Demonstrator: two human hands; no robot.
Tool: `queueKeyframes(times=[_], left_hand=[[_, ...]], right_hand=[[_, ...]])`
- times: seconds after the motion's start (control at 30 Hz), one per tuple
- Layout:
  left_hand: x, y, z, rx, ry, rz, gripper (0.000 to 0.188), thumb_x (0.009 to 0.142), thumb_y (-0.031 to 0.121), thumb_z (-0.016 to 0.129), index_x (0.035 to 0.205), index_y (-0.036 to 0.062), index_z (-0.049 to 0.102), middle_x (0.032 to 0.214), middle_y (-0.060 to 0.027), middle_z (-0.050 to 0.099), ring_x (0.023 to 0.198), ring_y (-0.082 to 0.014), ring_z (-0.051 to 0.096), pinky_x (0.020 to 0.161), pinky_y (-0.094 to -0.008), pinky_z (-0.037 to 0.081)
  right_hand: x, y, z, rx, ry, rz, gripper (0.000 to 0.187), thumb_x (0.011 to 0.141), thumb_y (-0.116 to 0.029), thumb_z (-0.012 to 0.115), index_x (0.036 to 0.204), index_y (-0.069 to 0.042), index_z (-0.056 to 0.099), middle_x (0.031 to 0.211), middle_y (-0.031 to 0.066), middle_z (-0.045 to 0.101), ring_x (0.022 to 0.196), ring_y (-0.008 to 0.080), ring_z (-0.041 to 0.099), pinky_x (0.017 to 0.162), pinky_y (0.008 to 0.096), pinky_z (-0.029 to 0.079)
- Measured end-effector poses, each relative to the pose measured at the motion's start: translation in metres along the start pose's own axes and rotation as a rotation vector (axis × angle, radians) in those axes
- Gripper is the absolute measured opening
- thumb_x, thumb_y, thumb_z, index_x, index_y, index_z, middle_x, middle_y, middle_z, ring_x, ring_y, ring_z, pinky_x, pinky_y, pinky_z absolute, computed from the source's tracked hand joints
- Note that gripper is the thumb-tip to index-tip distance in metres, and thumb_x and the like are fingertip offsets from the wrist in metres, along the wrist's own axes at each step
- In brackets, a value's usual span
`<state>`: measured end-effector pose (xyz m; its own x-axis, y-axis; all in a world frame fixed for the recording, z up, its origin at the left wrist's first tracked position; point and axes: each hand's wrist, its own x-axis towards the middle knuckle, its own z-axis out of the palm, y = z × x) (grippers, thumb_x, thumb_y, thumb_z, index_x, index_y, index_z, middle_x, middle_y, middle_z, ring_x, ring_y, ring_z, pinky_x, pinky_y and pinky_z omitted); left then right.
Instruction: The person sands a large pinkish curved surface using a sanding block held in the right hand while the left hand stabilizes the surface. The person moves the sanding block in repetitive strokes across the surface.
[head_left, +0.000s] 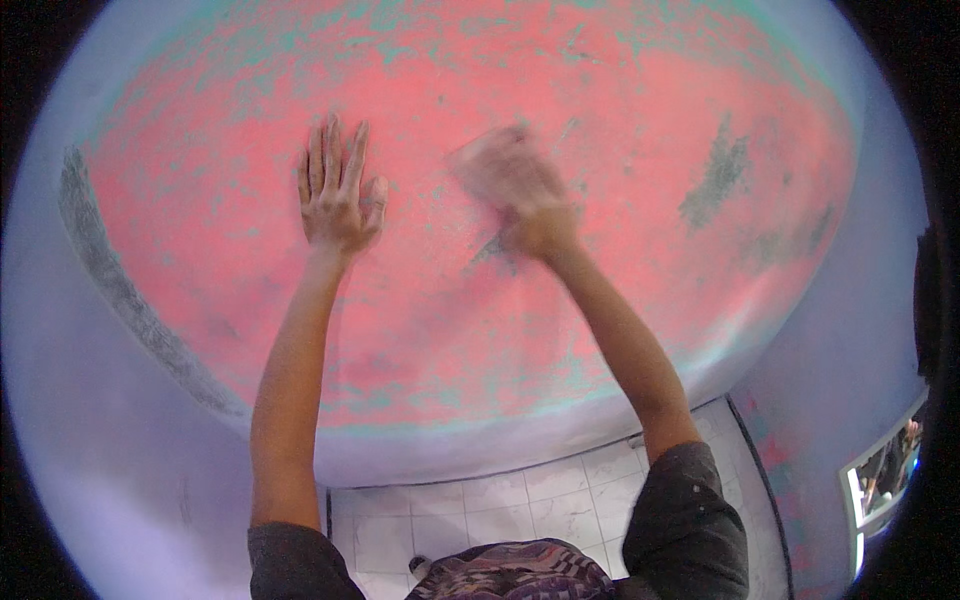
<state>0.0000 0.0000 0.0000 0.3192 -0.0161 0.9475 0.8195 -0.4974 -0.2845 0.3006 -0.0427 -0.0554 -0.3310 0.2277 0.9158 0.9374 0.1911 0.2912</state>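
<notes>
In front of me rises a wall (430, 330) painted pink, with ragged turquoise specks and streaks showing across it. My left hand (338, 190) lies flat against the pink paint left of the middle, fingers stretched upward and thumb out, holding nothing. To its right, my right hand (520, 190) is at the wall, smeared by motion. Its fingers are too blurred to read, and whether a thin sheet or pad lies under them cannot be made out. Both forearms reach up from dark short sleeves.
Grey rough patches (718, 175) mark the wall at the right, and a dark grey band (120, 285) runs along its left edge. Pale purple wall surrounds the pink area. Below lies a white tiled floor (490, 505). A white-framed mirror or window (880, 480) stands at the lower right.
</notes>
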Motion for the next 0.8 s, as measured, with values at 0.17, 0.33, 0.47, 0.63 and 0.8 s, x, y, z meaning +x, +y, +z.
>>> queueKeyframes(times=[0.17, 0.33, 0.47, 0.63, 0.8], left_hand=[[-0.013, 0.039, 0.007, -0.006, 0.021, -0.118, 0.065, 0.097, 0.033, 0.053, 0.160, 0.0204, 0.037, 0.167, -0.0128, 0.028, 0.155, -0.0346, 0.025, 0.124, -0.0536, 0.018], [-0.010, 0.031, 0.014, -0.002, 0.001, -0.070, 0.066, 0.097, 0.034, 0.053, 0.160, 0.0187, 0.037, 0.167, -0.0141, 0.028, 0.155, -0.0347, 0.024, 0.124, -0.0530, 0.017], [-0.010, 0.011, 0.014, 0.029, -0.014, -0.011, 0.070, 0.095, 0.037, 0.054, 0.160, 0.0178, 0.036, 0.168, -0.0149, 0.026, 0.155, -0.0348, 0.022, 0.125, -0.0529, 0.015], [-0.008, 0.009, 0.025, 0.021, -0.013, 0.001, 0.073, 0.092, 0.034, 0.056, 0.160, 0.0179, 0.035, 0.168, -0.0152, 0.026, 0.155, -0.0354, 0.023, 0.125, -0.0535, 0.015], [-0.009, 0.012, 0.032, -0.005, -0.023, 0.009, 0.073, 0.091, 0.031, 0.057, 0.159, 0.0181, 0.038, 0.168, -0.0145, 0.027, 0.155, -0.0350, 0.024, 0.125, -0.0536, 0.016]], right_hand=[[0.008, 0.077, -0.032, 0.002, 0.441, 0.621, 0.066, 0.089, -0.009, 0.053, 0.154, -0.008, 0.043, 0.163, 0.0187, 0.034, 0.155, 0.0394, 0.021, 0.126, 0.0509, 0.018], [-0.012, -0.032, -0.006, 0.164, -0.032, -0.065, 0.063, 0.089, -0.019, 0.060, 0.151, -0.017, 0.051, 0.162, 0.0152, 0.038, 0.152, 0.0368, 0.029, 0.125, 0.0518, 0.023], [0.001, 0.002, -0.016, 0.294, -0.178, -0.255, 0.066, 0.085, -0.017, 0.062, 0.149, -0.026, 0.053, 0.160, 0.0114, 0.042, 0.150, 0.0331, 0.035, 0.124, 0.0512, 0.028], [0.005, 0.063, -0.010, 0.035, 0.284, 0.341, 0.062, 0.090, -0.011, 0.054, 0.151, -0.013, 0.049, 0.160, 0.0143, 0.042, 0.148, 0.0412, 0.034, 0.122, 0.0526, 0.025], [0.015, -0.025, 0.031, 0.134, 0.336, 0.438, 0.063, 0.089, -0.013, 0.055, 0.152, -0.011, 0.049, 0.161, 0.0164, 0.040, 0.150, 0.0452, 0.029, 0.123, 0.0538, 0.021]])
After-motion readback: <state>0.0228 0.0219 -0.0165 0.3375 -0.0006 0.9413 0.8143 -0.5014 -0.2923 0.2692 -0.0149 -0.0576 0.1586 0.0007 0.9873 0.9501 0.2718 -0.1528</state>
